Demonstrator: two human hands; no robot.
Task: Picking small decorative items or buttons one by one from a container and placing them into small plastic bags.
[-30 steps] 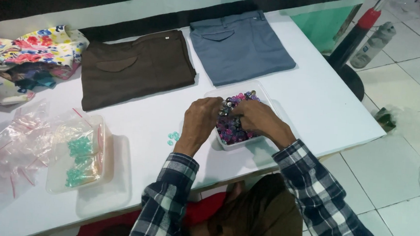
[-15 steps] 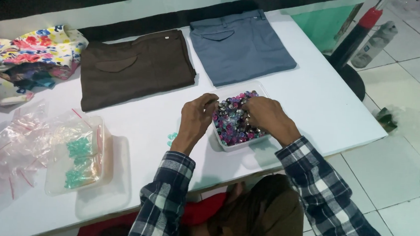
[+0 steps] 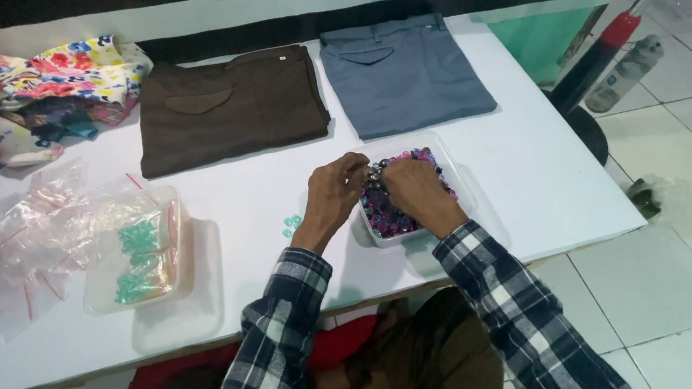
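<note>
Head view. White tray (image 3: 452,165) of purple and pink buttons (image 3: 385,213), table centre-right: left hand (image 3: 334,190) pinches a small piece at its rim; right hand (image 3: 414,187) curled into the heap. Sorted so far: two teal buttons (image 3: 290,223) just left; most remain in the tray.

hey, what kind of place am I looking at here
Probably a small garment or tailoring workshop. Folded brown trousers and grey-blue trousers lie on a white table, and both hands sort through a clear tub of coloured buttons beside small zip bags.
</note>
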